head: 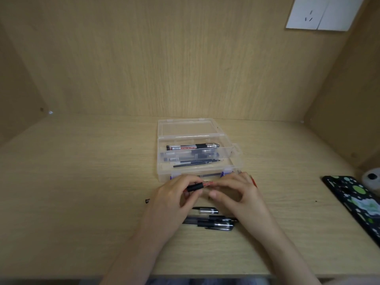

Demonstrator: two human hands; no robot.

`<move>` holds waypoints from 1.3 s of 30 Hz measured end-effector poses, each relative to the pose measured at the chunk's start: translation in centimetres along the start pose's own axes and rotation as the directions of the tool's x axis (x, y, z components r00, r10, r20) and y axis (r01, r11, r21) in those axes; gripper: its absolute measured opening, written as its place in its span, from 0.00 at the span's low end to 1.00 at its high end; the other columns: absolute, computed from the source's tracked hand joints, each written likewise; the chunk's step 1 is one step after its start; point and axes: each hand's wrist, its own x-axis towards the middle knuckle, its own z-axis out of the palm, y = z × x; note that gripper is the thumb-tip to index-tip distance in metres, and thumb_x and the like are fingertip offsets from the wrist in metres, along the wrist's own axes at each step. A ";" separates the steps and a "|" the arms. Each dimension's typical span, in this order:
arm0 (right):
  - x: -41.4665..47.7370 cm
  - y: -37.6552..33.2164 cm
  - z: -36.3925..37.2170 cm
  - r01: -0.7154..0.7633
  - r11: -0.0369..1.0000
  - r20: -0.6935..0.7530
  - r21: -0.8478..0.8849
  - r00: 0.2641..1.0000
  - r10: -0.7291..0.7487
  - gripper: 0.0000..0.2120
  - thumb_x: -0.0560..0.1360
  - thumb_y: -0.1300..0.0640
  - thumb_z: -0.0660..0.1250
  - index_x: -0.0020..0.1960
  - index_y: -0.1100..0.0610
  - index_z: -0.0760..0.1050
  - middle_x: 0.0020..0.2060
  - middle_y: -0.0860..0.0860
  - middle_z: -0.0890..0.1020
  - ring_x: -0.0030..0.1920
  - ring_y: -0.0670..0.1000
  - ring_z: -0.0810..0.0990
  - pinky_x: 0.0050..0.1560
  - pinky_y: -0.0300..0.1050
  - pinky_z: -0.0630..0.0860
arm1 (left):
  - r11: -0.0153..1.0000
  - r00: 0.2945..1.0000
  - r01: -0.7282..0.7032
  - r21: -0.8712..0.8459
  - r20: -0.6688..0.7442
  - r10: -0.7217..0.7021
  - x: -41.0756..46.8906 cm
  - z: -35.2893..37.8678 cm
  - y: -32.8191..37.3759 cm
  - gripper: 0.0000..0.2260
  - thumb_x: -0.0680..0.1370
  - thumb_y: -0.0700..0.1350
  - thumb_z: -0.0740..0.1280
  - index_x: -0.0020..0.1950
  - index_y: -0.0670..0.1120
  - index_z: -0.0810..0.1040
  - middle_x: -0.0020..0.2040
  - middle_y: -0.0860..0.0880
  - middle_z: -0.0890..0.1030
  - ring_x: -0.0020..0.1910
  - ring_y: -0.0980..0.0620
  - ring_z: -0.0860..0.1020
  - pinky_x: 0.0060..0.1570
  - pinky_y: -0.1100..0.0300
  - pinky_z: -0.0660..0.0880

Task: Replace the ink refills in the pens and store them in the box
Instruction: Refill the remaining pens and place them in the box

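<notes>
Left hand (170, 200) pinches the pen (198, 186) by its black grip, right hand (238, 192) pinches the barrel end, clear box (185, 129) open at 12 o'clock.

The worktop (82, 182) is pale wood-grain board, matt and smooth, as are the walls (185, 68) behind it. The box (185, 128) is clear plastic with a faint sheen. The pens (213, 223) near the front edge have clear glossy plastic barrels and black grips, perhaps rubber. By the right edge, the phone (357, 200) case looks glossy. The socket (316, 13) is smooth white plastic.
</notes>
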 end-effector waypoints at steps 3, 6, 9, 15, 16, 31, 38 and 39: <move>0.0 -0.4 -0.5 -0.016 0.988 -0.031 0.157 0.999 0.022 0.09 0.68 0.43 0.72 0.46 0.43 0.82 0.42 0.41 0.82 0.51 0.46 0.73 0.51 0.36 0.65 | 0.999 0.999 -0.001 -0.033 0.032 0.002 0.1 -0.1 0.3 0.08 0.74 0.46 0.69 0.52 0.52 0.78 0.42 0.66 0.76 0.42 0.69 0.74 0.40 0.77 0.68; -0.1 -1.1 -0.6 -0.037 0.961 0.008 0.272 0.999 0.036 0.06 0.68 0.50 0.72 0.44 0.48 0.83 0.40 0.44 0.83 0.48 0.46 0.75 0.48 0.33 0.67 | 0.999 0.998 -0.005 -0.053 0.060 0.008 0.0 -0.1 0.5 0.08 0.75 0.45 0.69 0.53 0.51 0.78 0.42 0.69 0.74 0.42 0.73 0.73 0.40 0.80 0.65; -0.1 -1.6 -0.7 -0.053 0.916 -0.014 0.398 0.998 0.064 0.05 0.67 0.54 0.71 0.43 0.52 0.83 0.39 0.48 0.84 0.42 0.44 0.77 0.45 0.32 0.69 | 0.997 0.998 -0.012 -0.071 0.063 0.016 0.0 -0.1 0.5 0.08 0.75 0.45 0.68 0.54 0.51 0.78 0.43 0.67 0.75 0.43 0.72 0.73 0.41 0.79 0.66; 0.6 -1.6 -2.1 -0.058 0.660 -0.160 0.749 0.951 0.266 0.03 0.72 0.60 0.66 0.43 0.59 0.77 0.42 0.56 0.84 0.40 0.50 0.81 0.39 0.37 0.75 | 0.995 0.999 0.021 -0.097 0.035 -0.018 -0.1 -0.2 0.6 0.07 0.75 0.43 0.68 0.52 0.51 0.78 0.38 0.67 0.75 0.38 0.72 0.73 0.36 0.79 0.65; 0.9 -1.6 -2.6 -0.043 0.603 -0.178 0.796 0.937 0.302 0.04 0.73 0.59 0.65 0.43 0.60 0.76 0.40 0.58 0.83 0.37 0.50 0.81 0.36 0.38 0.75 | 0.996 0.999 0.021 -0.087 0.036 -0.018 -0.1 -0.2 0.7 0.07 0.75 0.43 0.68 0.52 0.50 0.79 0.37 0.67 0.74 0.36 0.74 0.72 0.35 0.80 0.64; 2.8 2.3 -5.1 -0.454 0.889 -0.274 -0.057 0.863 0.424 0.07 0.73 0.55 0.69 0.38 0.56 0.77 0.32 0.54 0.80 0.30 0.49 0.75 0.29 0.39 0.67 | 1.000 0.996 -0.010 -0.007 0.092 0.011 0.0 -0.4 0.6 0.10 0.76 0.50 0.66 0.56 0.57 0.79 0.47 0.64 0.80 0.39 0.71 0.74 0.38 0.78 0.67; 2.7 1.3 -4.7 -0.311 0.937 -0.312 -0.157 0.916 0.252 0.08 0.74 0.55 0.67 0.37 0.54 0.77 0.30 0.46 0.79 0.33 0.42 0.75 0.31 0.30 0.67 | 1.000 0.996 0.001 0.013 0.093 -0.002 -0.1 -0.2 0.3 0.10 0.76 0.52 0.65 0.56 0.57 0.79 0.49 0.63 0.81 0.39 0.70 0.74 0.38 0.77 0.68; 3.1 0.9 -4.7 -0.262 0.950 -0.306 -0.170 0.930 0.202 0.07 0.75 0.56 0.67 0.38 0.53 0.78 0.32 0.46 0.79 0.34 0.42 0.75 0.33 0.29 0.67 | 1.000 0.996 0.004 0.008 0.090 -0.005 -0.1 -0.2 0.3 0.10 0.76 0.52 0.65 0.56 0.57 0.79 0.48 0.63 0.81 0.40 0.71 0.74 0.38 0.77 0.68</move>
